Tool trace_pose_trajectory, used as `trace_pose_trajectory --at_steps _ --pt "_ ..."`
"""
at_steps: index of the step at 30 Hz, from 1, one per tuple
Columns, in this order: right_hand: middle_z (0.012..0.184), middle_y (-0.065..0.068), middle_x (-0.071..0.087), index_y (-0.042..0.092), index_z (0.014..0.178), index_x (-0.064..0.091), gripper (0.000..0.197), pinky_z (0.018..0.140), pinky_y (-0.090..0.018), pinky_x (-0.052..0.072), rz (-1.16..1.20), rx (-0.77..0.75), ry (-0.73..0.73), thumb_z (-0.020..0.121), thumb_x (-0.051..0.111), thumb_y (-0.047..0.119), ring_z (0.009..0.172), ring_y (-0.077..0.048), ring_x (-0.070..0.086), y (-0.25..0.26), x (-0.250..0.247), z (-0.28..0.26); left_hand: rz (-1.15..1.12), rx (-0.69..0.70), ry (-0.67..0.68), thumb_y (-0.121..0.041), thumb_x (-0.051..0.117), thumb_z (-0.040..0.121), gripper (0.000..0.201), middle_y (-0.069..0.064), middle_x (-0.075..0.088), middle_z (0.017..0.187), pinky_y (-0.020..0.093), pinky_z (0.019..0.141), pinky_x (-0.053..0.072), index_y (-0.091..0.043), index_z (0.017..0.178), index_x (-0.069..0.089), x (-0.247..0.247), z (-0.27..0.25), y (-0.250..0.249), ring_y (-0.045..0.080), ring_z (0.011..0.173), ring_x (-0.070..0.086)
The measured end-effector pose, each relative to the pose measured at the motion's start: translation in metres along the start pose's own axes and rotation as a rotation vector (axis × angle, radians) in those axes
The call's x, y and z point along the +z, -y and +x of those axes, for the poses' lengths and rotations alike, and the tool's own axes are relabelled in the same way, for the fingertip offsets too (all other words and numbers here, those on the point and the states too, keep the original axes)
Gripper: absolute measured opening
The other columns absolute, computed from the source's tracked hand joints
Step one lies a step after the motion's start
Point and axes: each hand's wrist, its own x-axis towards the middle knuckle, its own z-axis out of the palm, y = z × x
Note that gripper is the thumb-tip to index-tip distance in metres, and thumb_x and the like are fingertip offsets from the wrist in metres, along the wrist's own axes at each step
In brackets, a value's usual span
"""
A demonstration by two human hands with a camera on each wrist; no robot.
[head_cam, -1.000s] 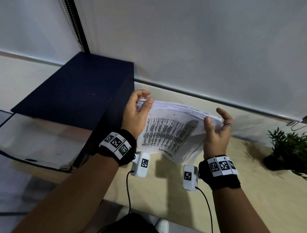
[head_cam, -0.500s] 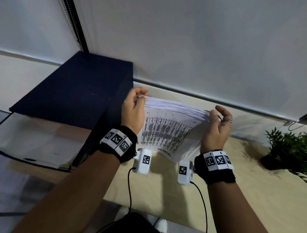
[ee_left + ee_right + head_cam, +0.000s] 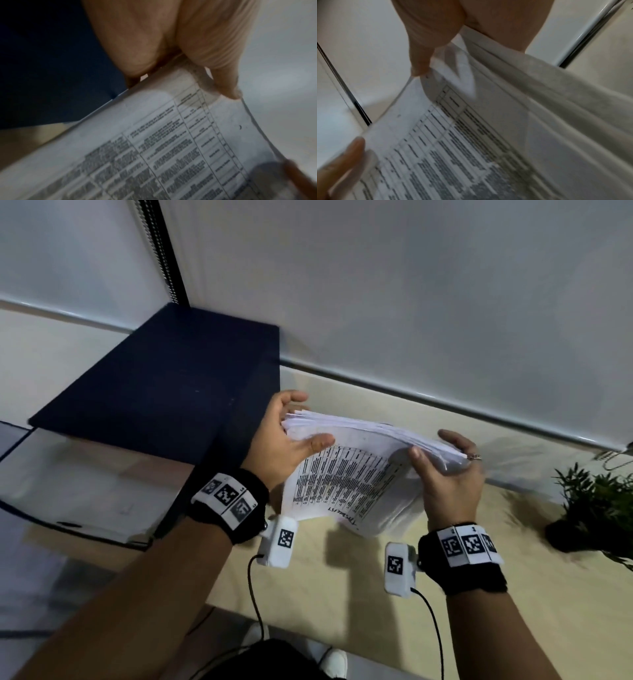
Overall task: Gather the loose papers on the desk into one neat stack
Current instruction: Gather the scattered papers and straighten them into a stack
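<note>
A thick stack of papers [image 3: 359, 474] hangs tilted above the beige desk [image 3: 342, 594], a printed table on the sheet facing me. My left hand [image 3: 294, 433] grips its left edge, thumb across the printed sheet and fingers behind. My right hand [image 3: 442, 453] grips the right edge, thumb in front and ringed fingers curled over the top. In the left wrist view the printed sheet [image 3: 171, 148] fills the lower frame under my left fingers [image 3: 214, 54]. The right wrist view shows the sheets [image 3: 488, 135] fanned unevenly under my right thumb [image 3: 423, 54].
A dark navy box [image 3: 164, 388] stands on the desk just left of the stack. A small green plant [image 3: 599, 501] sits at the right. A glass surface with a sheet on it [image 3: 68, 491] lies at the lower left. A white wall rises behind the desk.
The hands drew together on the stack, then spread again. My left thumb now stretches across the printed sheet, and the stack sits slightly lower and flatter.
</note>
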Motion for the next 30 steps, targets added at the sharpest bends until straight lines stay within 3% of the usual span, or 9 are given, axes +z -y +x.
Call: trace_pose_trajectory --at_steps 4,6,9,13,18,22,24,26,30 --pt "0.099 -0.009 0.067 0.022 0.108 0.057 0.042 0.074 -0.025 0.057 0.021 -0.001 -0.097 0.075 0.081 0.011 0.080 -0.012 0.070 0.001 0.018 0.001 -0.081 0.009 -0.125 -0.032 0.077 0.082 0.042 -0.002 0.062 0.101 0.024 0.086 0.052 -0.023 0.115 0.052 0.019 -0.003 0.004 0.010 0.091 0.062" --pt "0.094 -0.002 0.067 0.018 0.108 0.059 0.033 0.072 -0.019 0.054 0.030 -0.016 -0.159 0.080 0.077 0.012 0.074 -0.002 0.066 -0.001 0.019 0.002 -0.088 0.045 -0.218 -0.030 0.064 0.090 0.019 -0.006 0.062 0.093 0.021 0.079 0.048 -0.021 0.105 0.057 0.025 -0.002 0.000 0.006 0.082 0.058" --pt "0.092 0.005 0.065 0.010 0.111 0.060 0.030 0.066 -0.011 0.048 0.018 -0.063 -0.169 0.085 0.073 0.020 0.068 0.009 0.060 0.001 0.022 0.000 -0.070 0.079 -0.285 -0.029 0.055 0.093 0.014 -0.010 0.061 0.083 0.014 0.072 0.044 -0.016 0.096 0.062 0.026 0.003 -0.002 0.003 0.075 0.054" --pt "0.078 -0.005 0.062 0.009 0.111 0.060 0.022 0.052 -0.008 0.041 0.074 -0.042 -0.242 0.089 0.064 0.014 0.050 0.008 0.051 -0.001 0.023 0.004 -0.064 0.073 -0.367 -0.004 0.055 0.094 0.011 -0.009 0.068 0.087 0.009 0.075 0.045 -0.008 0.097 0.065 0.026 0.007 -0.003 -0.005 0.078 0.060" --pt "0.084 0.007 0.059 0.011 0.117 0.052 0.022 0.061 -0.004 0.041 0.076 -0.074 -0.243 0.096 0.057 0.012 0.060 0.013 0.056 -0.004 0.021 0.003 -0.104 0.097 -0.270 -0.013 0.057 0.092 0.012 0.005 0.070 0.103 0.028 0.090 0.051 -0.018 0.102 0.063 0.024 0.008 -0.003 0.020 0.097 0.065" --pt "0.089 -0.005 0.062 0.016 0.124 0.051 0.039 0.075 -0.022 0.048 0.145 -0.018 -0.180 0.088 0.063 0.027 0.074 -0.005 0.060 -0.001 0.020 -0.003 -0.058 0.119 -0.274 -0.007 0.057 0.095 0.012 -0.008 0.065 0.100 0.014 0.087 0.045 -0.011 0.103 0.065 0.025 0.008 -0.002 0.001 0.094 0.060" --pt "0.100 -0.006 0.062 0.009 0.134 0.041 0.058 0.082 -0.014 0.048 0.120 -0.026 -0.070 0.085 0.072 0.015 0.084 0.003 0.064 0.001 0.017 -0.005 -0.054 0.146 -0.245 -0.011 0.061 0.095 0.013 -0.008 0.064 0.104 0.010 0.089 0.043 -0.009 0.108 0.064 0.022 0.008 -0.002 -0.002 0.098 0.059" --pt "0.095 0.010 0.054 -0.004 0.138 0.034 0.068 0.074 0.002 0.041 0.104 -0.049 -0.047 0.081 0.070 -0.009 0.078 0.021 0.060 0.002 0.014 -0.007 -0.033 0.145 -0.198 -0.014 0.066 0.093 0.016 -0.007 0.065 0.102 0.009 0.085 0.044 -0.008 0.107 0.063 0.020 0.009 0.000 -0.006 0.094 0.060" --pt "0.074 0.019 0.071 -0.005 0.120 0.060 0.041 0.068 -0.005 0.047 0.030 0.008 -0.032 0.080 0.072 -0.003 0.069 0.016 0.064 -0.008 0.007 0.003 0.001 0.124 -0.144 -0.014 0.070 0.090 0.008 -0.010 0.063 0.081 0.011 0.068 0.046 -0.010 0.091 0.062 0.018 0.011 -0.002 -0.006 0.070 0.058"
